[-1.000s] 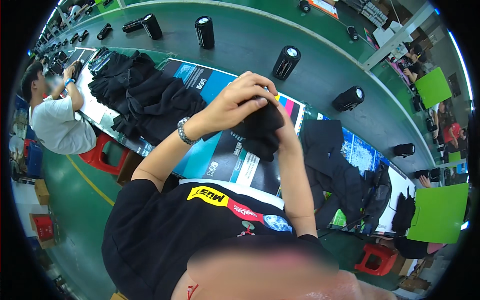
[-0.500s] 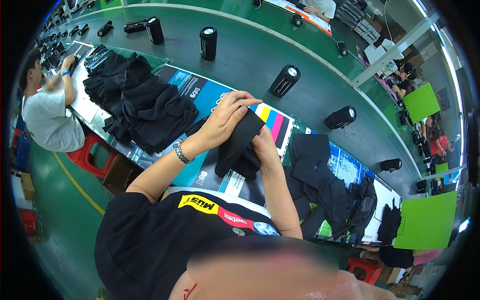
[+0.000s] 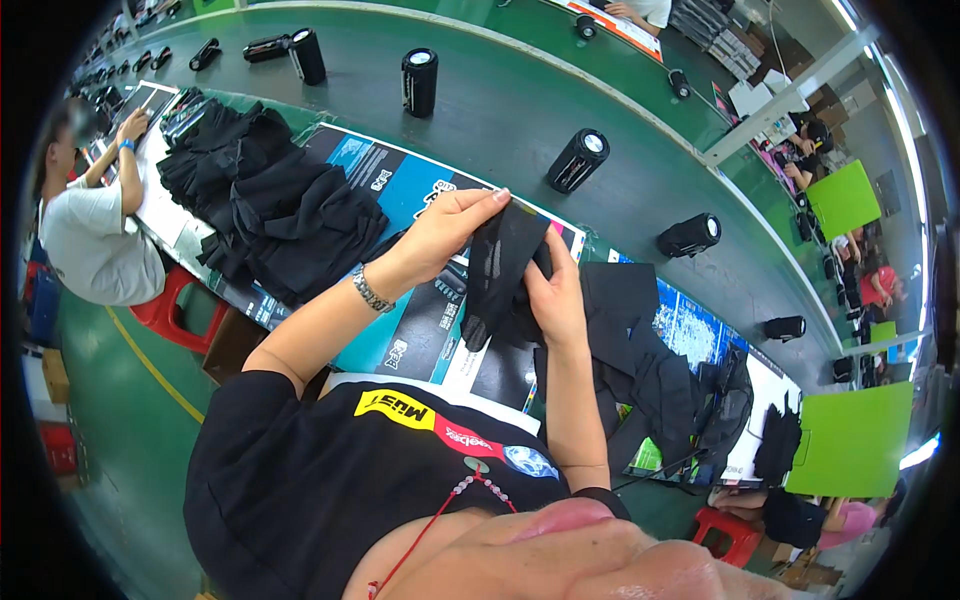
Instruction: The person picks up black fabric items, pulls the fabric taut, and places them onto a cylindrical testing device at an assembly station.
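A piece of dark black fabric (image 3: 492, 265) hangs folded between my hands above the table, with thin, lighter patches on its left side. My left hand (image 3: 450, 225) pinches its upper corner between thumb and finger. Lower down on the right, my right hand (image 3: 556, 297) has thumb and fingers closed on the fabric's edge. Whether it is a pouch or a flat piece I cannot tell. Beside my right hand lie flat black fabric pieces (image 3: 618, 300). A large heap of black fabric (image 3: 285, 215) sits to the left of my left hand.
Printed sheets (image 3: 385, 345) cover the table. Beyond it, black cylindrical speakers (image 3: 419, 82) stand spaced along a green conveyor belt (image 3: 490, 105). A co-worker (image 3: 100, 230) sits at the far left near a red stool (image 3: 188, 308). Green panels (image 3: 850, 440) stand at the right.
My left hand has gone from lying over the fabric to pinching its top corner. My right hand has shifted slightly right, and the fabric is spread more between them.
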Demonstrator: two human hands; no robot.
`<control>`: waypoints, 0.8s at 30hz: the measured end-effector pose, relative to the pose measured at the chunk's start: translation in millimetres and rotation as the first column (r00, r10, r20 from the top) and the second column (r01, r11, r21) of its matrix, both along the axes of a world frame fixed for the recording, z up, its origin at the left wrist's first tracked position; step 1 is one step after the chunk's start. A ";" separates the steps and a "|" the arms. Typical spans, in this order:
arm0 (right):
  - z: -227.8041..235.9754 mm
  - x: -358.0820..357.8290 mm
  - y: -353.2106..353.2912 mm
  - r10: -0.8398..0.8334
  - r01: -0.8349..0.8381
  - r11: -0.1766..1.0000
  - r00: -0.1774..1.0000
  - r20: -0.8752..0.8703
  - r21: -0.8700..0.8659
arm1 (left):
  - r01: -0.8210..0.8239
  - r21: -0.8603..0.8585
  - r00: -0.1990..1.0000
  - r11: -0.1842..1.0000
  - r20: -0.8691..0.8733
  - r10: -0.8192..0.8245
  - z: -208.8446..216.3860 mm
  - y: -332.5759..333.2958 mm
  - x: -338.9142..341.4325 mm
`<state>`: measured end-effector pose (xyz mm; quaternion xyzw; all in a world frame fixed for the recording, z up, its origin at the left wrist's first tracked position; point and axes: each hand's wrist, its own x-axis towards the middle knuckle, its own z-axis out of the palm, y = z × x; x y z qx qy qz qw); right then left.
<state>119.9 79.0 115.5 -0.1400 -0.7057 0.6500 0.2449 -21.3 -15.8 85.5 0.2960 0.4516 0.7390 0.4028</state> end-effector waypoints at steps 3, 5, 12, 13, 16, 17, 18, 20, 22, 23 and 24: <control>3.5 10.3 18.5 -0.038 0.044 0.997 0.995 -0.092 0.060 | 0.259 -0.008 0.963 0.966 0.084 -0.258 18.3 13.3 0.5; 3.1 19.9 42.1 -0.150 0.155 0.985 0.986 -0.069 0.073 | 0.360 -0.018 0.923 0.933 0.156 -0.353 28.7 24.1 -1.1; 1.4 25.1 106.9 -0.261 0.261 0.959 0.965 -0.015 0.111 | 0.361 -0.210 0.880 0.909 -0.244 -0.407 6.2 94.0 -23.7; -0.8 21.1 117.1 -0.265 0.266 0.958 0.964 -0.019 0.106 | 0.304 -0.203 0.891 0.931 -0.285 -0.353 2.6 105.3 -30.7; -16.9 1.6 156.5 -0.384 0.264 0.849 0.903 0.192 0.457 | 0.119 -0.087 0.916 0.989 -0.376 -0.144 -17.5 148.9 -47.5; -17.2 -11.8 164.3 -0.489 0.335 0.753 0.861 0.140 0.566 | 0.012 -0.009 0.872 1.000 -0.489 -0.015 -25.6 165.1 -54.1; -17.5 -22.3 171.4 -0.588 0.402 0.632 0.805 0.073 0.662 | -0.075 0.083 0.803 0.994 -0.585 0.109 -29.4 182.3 -58.4; -24.2 -35.7 193.2 -0.653 0.478 0.541 0.758 -0.014 0.692 | -0.138 0.134 0.727 0.981 -0.659 0.192 -20.1 207.2 -60.1; -26.2 -50.4 209.0 -0.691 0.537 0.449 0.715 -0.102 0.714 | -0.213 0.196 0.633 0.957 -0.719 0.288 -14.2 223.4 -65.1; -25.4 -58.2 214.1 -0.719 0.564 0.448 0.689 -0.095 0.694 | -0.255 0.208 0.587 0.944 -0.743 0.322 -13.8 229.9 -69.3; -26.6 -62.6 217.5 -0.746 0.591 0.444 0.660 -0.087 0.673 | -0.293 0.222 0.538 0.930 -0.765 0.353 -14.3 236.1 -72.4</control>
